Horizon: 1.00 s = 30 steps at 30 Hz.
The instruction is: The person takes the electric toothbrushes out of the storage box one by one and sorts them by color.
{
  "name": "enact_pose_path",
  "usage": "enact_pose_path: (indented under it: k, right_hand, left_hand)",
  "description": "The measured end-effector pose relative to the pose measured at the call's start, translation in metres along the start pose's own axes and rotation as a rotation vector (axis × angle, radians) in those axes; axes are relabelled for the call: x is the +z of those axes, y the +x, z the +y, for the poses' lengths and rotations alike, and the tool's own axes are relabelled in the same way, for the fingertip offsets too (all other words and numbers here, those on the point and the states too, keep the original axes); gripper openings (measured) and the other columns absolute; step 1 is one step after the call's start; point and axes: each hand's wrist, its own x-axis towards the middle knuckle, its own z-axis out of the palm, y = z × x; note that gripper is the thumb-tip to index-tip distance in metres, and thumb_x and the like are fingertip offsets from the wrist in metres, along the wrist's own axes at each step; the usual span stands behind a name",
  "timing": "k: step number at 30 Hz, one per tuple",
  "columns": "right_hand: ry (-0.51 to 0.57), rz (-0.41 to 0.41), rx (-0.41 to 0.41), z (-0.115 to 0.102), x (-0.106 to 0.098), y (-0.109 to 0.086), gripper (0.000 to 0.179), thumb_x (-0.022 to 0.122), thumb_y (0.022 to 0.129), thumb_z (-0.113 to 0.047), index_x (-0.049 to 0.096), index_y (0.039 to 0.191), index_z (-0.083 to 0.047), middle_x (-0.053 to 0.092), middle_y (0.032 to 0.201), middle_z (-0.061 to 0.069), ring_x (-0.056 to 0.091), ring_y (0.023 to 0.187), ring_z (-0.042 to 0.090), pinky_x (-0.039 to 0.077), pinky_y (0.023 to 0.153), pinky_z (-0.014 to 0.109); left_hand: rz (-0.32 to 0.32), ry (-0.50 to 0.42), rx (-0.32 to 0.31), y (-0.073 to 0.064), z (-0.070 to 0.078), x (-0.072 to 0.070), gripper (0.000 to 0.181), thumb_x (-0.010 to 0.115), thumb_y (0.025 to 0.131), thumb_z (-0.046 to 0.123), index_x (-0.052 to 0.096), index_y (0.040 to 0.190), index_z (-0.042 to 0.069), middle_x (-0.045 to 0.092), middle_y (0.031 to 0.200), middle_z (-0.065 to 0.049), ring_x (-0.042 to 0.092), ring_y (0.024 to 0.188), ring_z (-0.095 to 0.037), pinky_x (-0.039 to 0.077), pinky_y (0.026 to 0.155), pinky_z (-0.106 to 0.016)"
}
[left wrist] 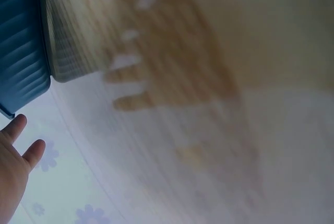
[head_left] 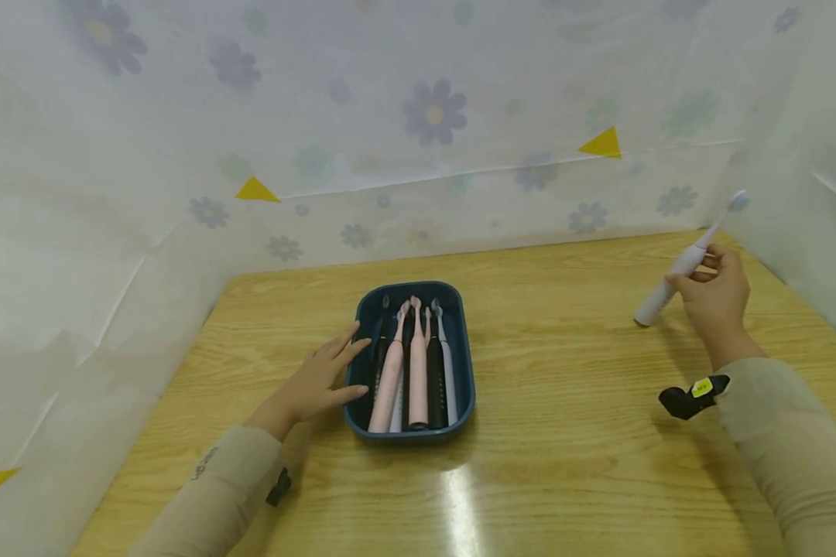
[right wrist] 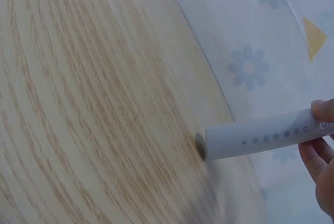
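Between thumb and fingers, my right hand (head_left: 719,298) pinches a white electric toothbrush (head_left: 669,288) at the table's right side. It tilts with its brush head up and to the right, the base low over the wood. The right wrist view shows a row of small marks along its handle (right wrist: 261,136). My left hand (head_left: 318,384) has its fingers spread, touching the left rim of a dark blue tray (head_left: 469,387). Inside lie several electric toothbrushes: pink ones (head_left: 418,379), black ones (head_left: 435,387) and pale ones (head_left: 449,379), heads pointing away from me.
The wooden table (head_left: 550,433) meets white flower-patterned sheeting (head_left: 362,93) at the back and both sides. Yellow triangles (head_left: 602,145) are stuck on the sheeting. A black wrist device (head_left: 690,397) sits at my right cuff.
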Motion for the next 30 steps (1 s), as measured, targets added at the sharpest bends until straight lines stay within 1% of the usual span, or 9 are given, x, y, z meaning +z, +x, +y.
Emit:
enact_pose_path:
  k: [2, 5, 8, 11, 14, 18, 24, 27, 30]
  right_hand:
    - [0.009, 0.005, 0.005, 0.001, -0.001, 0.002, 0.075, 0.072, 0.066, -0.029, 0.033, 0.129, -0.026, 0.039, 0.113, -0.007, 0.046, 0.085, 0.002, 0.043, 0.059, 0.013]
    - [0.016, 0.007, 0.01, -0.004, -0.003, -0.002, 0.075, 0.072, 0.066, -0.029, 0.033, 0.13, -0.025, 0.039, 0.112, -0.008, 0.045, 0.084, 0.001, 0.042, 0.059, 0.012]
    - [0.024, 0.009, 0.012, -0.018, -0.002, -0.012, 0.071, 0.071, 0.068, -0.025, 0.034, 0.129, -0.024, 0.04, 0.109, -0.01, 0.045, 0.082, -0.001, 0.042, 0.059, 0.011]
    - [-0.009, 0.015, 0.026, -0.037, 0.0, -0.026, 0.068, 0.068, 0.072, -0.023, 0.033, 0.13, -0.024, 0.04, 0.109, -0.01, 0.045, 0.084, -0.001, 0.042, 0.065, 0.013]
    - [-0.018, 0.024, 0.037, -0.045, 0.003, -0.03, 0.066, 0.066, 0.074, -0.021, 0.033, 0.13, -0.024, 0.041, 0.107, -0.01, 0.045, 0.083, -0.002, 0.041, 0.066, 0.013]
    - [0.009, 0.033, 0.033, -0.035, 0.005, -0.019, 0.066, 0.069, 0.072, -0.019, 0.035, 0.128, -0.025, 0.041, 0.104, -0.012, 0.045, 0.083, -0.002, 0.04, 0.062, 0.01]
    - [-0.031, 0.041, 0.012, -0.01, 0.006, 0.002, 0.067, 0.07, 0.071, -0.024, 0.034, 0.128, -0.027, 0.04, 0.111, -0.008, 0.044, 0.09, 0.004, 0.041, 0.063, 0.015]
    - [-0.04, 0.037, 0.006, -0.004, 0.006, 0.006, 0.068, 0.07, 0.07, -0.028, 0.034, 0.127, -0.027, 0.04, 0.112, -0.007, 0.044, 0.091, 0.005, 0.04, 0.063, 0.016]
    - [-0.036, 0.03, -0.001, -0.003, 0.006, 0.006, 0.066, 0.07, 0.069, -0.029, 0.036, 0.125, -0.026, 0.041, 0.111, -0.007, 0.044, 0.091, 0.006, 0.04, 0.063, 0.016]
  left_hand:
    - [-0.002, 0.001, 0.0, 0.0, 0.0, 0.0, 0.068, 0.046, 0.083, 0.049, 0.022, 0.138, 0.017, 0.001, 0.144, -0.001, 0.015, 0.126, -0.032, 0.014, 0.089, -0.062]
    - [-0.003, 0.005, 0.002, -0.001, 0.0, 0.0, 0.068, 0.046, 0.083, 0.049, 0.022, 0.138, 0.017, 0.001, 0.144, -0.001, 0.015, 0.126, -0.031, 0.014, 0.09, -0.061]
    - [-0.005, 0.007, 0.004, -0.001, 0.0, 0.0, 0.068, 0.046, 0.083, 0.049, 0.022, 0.138, 0.017, 0.001, 0.144, -0.001, 0.015, 0.126, -0.031, 0.014, 0.09, -0.061]
    - [-0.006, 0.007, 0.002, -0.001, 0.001, 0.0, 0.068, 0.046, 0.083, 0.048, 0.021, 0.138, 0.018, 0.001, 0.144, -0.001, 0.015, 0.126, -0.032, 0.014, 0.09, -0.061]
    - [-0.006, 0.006, 0.001, -0.001, 0.001, 0.0, 0.068, 0.046, 0.083, 0.048, 0.022, 0.138, 0.017, 0.0, 0.144, -0.001, 0.015, 0.125, -0.033, 0.014, 0.089, -0.062]
    - [-0.003, 0.003, 0.001, -0.001, 0.0, -0.001, 0.067, 0.047, 0.083, 0.047, 0.022, 0.138, 0.017, 0.0, 0.144, -0.001, 0.016, 0.125, -0.034, 0.015, 0.089, -0.062]
    - [-0.005, 0.006, -0.001, -0.001, 0.0, -0.001, 0.067, 0.046, 0.083, 0.048, 0.022, 0.138, 0.018, 0.0, 0.144, -0.001, 0.016, 0.125, -0.034, 0.015, 0.09, -0.061]
    - [-0.005, 0.006, 0.003, 0.0, 0.0, -0.001, 0.067, 0.046, 0.083, 0.048, 0.022, 0.138, 0.017, 0.001, 0.144, -0.001, 0.016, 0.125, -0.033, 0.015, 0.09, -0.061]
    - [-0.009, 0.008, 0.004, 0.0, 0.0, -0.001, 0.067, 0.047, 0.083, 0.047, 0.023, 0.138, 0.017, 0.001, 0.144, -0.002, 0.016, 0.125, -0.033, 0.015, 0.09, -0.061]
